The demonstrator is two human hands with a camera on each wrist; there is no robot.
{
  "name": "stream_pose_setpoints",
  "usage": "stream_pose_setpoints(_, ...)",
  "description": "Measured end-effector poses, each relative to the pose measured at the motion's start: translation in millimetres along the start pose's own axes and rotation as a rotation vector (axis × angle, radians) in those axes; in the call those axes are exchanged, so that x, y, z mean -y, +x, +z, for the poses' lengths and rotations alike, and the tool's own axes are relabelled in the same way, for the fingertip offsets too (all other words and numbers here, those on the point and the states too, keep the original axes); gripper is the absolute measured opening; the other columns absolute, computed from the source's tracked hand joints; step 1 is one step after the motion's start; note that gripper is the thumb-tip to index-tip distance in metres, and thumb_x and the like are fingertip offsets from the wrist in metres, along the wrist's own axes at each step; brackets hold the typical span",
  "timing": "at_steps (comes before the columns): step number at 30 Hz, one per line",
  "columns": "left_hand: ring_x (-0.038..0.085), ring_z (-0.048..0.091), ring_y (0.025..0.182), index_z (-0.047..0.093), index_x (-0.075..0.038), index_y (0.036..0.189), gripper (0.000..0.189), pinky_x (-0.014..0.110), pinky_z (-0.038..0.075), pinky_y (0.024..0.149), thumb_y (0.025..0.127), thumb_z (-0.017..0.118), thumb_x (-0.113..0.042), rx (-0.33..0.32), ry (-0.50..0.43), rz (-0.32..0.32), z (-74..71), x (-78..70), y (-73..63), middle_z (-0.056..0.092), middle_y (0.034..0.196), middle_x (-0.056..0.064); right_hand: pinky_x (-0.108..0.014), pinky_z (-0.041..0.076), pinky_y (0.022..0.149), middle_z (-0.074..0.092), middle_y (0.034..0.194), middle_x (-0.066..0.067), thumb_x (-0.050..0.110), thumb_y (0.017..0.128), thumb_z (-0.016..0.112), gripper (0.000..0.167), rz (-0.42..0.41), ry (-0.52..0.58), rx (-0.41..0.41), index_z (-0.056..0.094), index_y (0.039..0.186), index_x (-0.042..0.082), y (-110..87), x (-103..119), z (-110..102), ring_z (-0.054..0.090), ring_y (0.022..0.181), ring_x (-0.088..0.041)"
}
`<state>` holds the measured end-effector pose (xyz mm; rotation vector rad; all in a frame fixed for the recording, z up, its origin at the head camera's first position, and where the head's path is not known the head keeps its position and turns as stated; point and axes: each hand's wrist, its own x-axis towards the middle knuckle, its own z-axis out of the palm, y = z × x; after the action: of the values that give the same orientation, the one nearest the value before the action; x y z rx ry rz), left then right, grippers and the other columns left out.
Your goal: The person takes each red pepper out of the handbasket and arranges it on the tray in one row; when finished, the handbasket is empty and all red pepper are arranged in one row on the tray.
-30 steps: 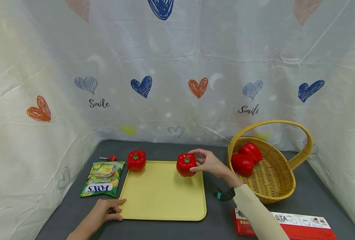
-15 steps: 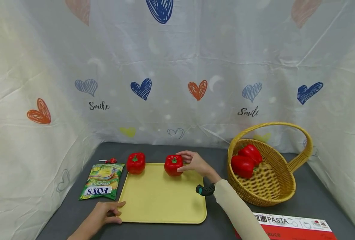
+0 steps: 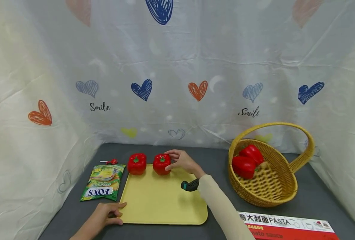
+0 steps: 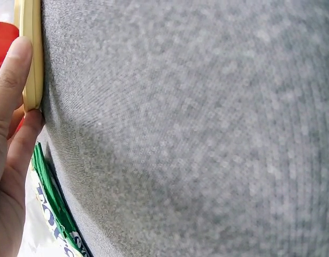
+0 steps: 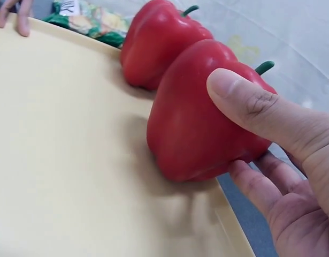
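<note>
My right hand [image 3: 182, 161] holds a red bell pepper [image 3: 160, 164] with a green stem over the far part of the yellow tray [image 3: 162, 206]. In the right wrist view the thumb presses one side of that bell pepper [image 5: 196, 118] and the fingers reach under the other. Right beside it, a second red bell pepper [image 3: 136, 164] stands upright at the tray's far left corner. My left hand [image 3: 105, 215] grips the tray's near left corner; the left wrist view has thumb and finger on the tray rim [image 4: 33, 59].
A yellow wicker basket [image 3: 267, 185] with two red bell peppers [image 3: 245, 163] stands at right. In front of it lies a red and white pasta box [image 3: 288, 226]. Left of the tray are a green Fox's packet [image 3: 103, 182] and a small red object with a white stick [image 3: 112, 161].
My right hand has carried the bell pepper left across the tray's far part, close to the second one. My left hand has stayed at the tray corner.
</note>
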<state>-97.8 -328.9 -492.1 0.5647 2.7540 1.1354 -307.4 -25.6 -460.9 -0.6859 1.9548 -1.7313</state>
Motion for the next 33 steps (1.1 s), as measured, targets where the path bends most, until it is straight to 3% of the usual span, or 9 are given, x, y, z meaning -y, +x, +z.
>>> stream_pose_setpoints(5, 0.013, 0.065, 0.095, 0.069, -0.013, 0.075, 0.02, 0.022, 0.054, 0.066, 0.072, 0.08, -0.03, -0.007, 0.025, 0.008, -0.1, 2.6, -0.9, 0.064, 0.111, 0.027, -0.034, 0.048, 0.093, 0.059, 0.13, -0.013, -0.006, 0.075, 0.078, 0.058, 0.002, 0.005, 0.0, 0.058, 0.129, 0.002, 7.2, 0.7, 11.0, 0.052, 0.123, -0.027)
stream_pose_setpoints(15, 0.01, 0.064, 0.093, 0.069, -0.013, 0.076, 0.019, 0.021, 0.054, 0.066, 0.072, 0.08, -0.028, -0.012, 0.015, 0.021, 0.0, 2.0, -1.6, 0.064, 0.111, 0.028, -0.035, 0.046, 0.096, 0.058, 0.131, -0.015, -0.007, 0.076, 0.077, 0.058, -0.013, -0.006, 0.022, 0.056, 0.129, -0.001, 13.4, 6.8, 22.8, 0.051, 0.124, -0.029)
stream_pose_setpoints(22, 0.013, 0.065, 0.092, 0.069, -0.014, 0.075, 0.019, 0.021, 0.054, 0.067, 0.072, 0.08, -0.028, -0.018, 0.017, 0.022, 1.2, 1.0, -1.5, 0.064, 0.111, 0.027, -0.035, 0.045, 0.098, 0.057, 0.132, -0.012, -0.006, 0.075, 0.078, 0.059, 0.009, -0.027, 0.017, 0.057, 0.129, 0.002, 13.8, 7.0, 24.9, 0.049, 0.126, -0.028)
stream_pose_setpoints(33, 0.011, 0.065, 0.09, 0.073, -0.011, 0.082, 0.021, 0.023, 0.054, 0.068, 0.072, 0.08, -0.029, -0.01, 0.037, 0.004, 0.2, -1.0, -1.8, 0.065, 0.111, 0.025, -0.034, 0.047, 0.095, 0.059, 0.13, -0.011, -0.007, 0.072, 0.081, 0.059, -0.027, -0.008, 0.011, 0.06, 0.126, 0.004, 12.4, 1.9, 25.1, 0.05, 0.125, -0.027)
